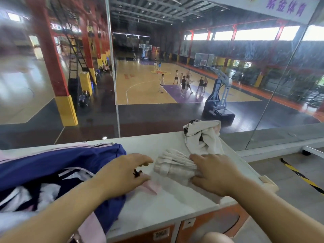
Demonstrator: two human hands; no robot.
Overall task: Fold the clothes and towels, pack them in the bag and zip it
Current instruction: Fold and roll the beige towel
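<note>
A purple bag with pink trim lies unzipped at the left of the white countertop, dark and white clothes showing inside it. A small folded white towel lies in the middle of the counter. My right hand rests on its right end, thumb under the edge. My left hand hovers just left of the towel with fingers spread, holding nothing. A crumpled white garment with dark print sits at the back right.
A glass wall stands right behind the counter, overlooking a basketball court with several players. The counter ends at the right in a rounded corner. A pink strap lies beside the bag. Black-and-yellow tape marks the floor.
</note>
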